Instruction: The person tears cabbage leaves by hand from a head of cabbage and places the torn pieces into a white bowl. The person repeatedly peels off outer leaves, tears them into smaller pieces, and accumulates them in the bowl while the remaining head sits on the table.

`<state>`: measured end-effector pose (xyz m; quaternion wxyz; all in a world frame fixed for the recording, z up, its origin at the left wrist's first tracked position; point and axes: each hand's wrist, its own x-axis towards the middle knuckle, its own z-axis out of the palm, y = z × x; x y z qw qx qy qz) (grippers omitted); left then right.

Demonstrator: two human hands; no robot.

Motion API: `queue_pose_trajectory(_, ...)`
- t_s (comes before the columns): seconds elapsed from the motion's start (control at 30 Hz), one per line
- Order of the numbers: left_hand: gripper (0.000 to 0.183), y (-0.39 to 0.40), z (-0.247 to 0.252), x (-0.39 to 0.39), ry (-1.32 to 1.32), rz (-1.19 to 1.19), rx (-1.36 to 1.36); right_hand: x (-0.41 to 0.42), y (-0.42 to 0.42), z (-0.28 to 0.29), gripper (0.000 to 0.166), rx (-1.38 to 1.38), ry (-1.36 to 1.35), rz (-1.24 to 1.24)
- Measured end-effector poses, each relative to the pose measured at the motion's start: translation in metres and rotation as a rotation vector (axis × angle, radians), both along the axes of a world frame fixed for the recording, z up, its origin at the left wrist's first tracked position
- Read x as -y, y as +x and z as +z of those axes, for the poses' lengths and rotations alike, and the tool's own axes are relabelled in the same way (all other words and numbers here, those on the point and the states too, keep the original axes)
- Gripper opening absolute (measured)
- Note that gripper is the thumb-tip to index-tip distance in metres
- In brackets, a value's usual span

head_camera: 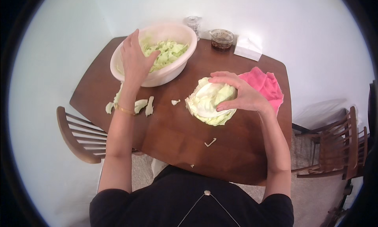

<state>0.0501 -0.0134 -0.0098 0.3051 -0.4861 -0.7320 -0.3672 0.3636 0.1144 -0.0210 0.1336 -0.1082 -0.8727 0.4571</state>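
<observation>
My left hand (136, 60) is at the near left rim of a large white plastic bowl (169, 76), its thumb and fingers spread and nothing visible in them. Torn pale green cabbage leaves (169, 52) lie inside the bowl. To the right, part of a cabbage head (211, 100) rests on the table, its pale inner leaves facing up. My right hand (239, 92) spans the cabbage's right side, fingers on the far edge and thumb on the near side. Several thick leaf pieces (149, 105) lie beside my left forearm, partly hidden by it.
A brown wooden table (177, 126) stands against white walls. A pink cloth (262, 85) lies right of the cabbage. At the back are a clear container (193, 26), a glass bowl of dark liquid (222, 42) and a white box (248, 48). Wooden chairs (79, 138) flank the table.
</observation>
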Motion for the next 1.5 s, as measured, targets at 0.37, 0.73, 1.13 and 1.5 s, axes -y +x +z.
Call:
queue_pose_trajectory(0.37, 0.127, 0.15, -0.041, 0.008, -0.421, -0.717, 0.25, 0.017, -0.003, -0.009, 0.058, -0.144, 0.149, -0.296)
queue_pose_trajectory(0.73, 0.093, 0.148, -0.031, 0.006, -0.364, -0.681, 0.279, 0.022, 0.01, 0.011, 0.035, -0.214, 0.264, -0.359)
queue_pose_trajectory(1.13, 0.074, 0.144, -0.025, 0.01, -0.403, -0.691, 0.257, 0.015, 0.024, -0.002, 0.039, -0.139, 0.008, -0.491)
queue_pose_trajectory(1.5, 0.068, 0.132, -0.008, 0.01, -0.594, -0.663, 0.284, 0.035, 0.033, 0.005, 0.043, -0.069, 0.049, -0.431)
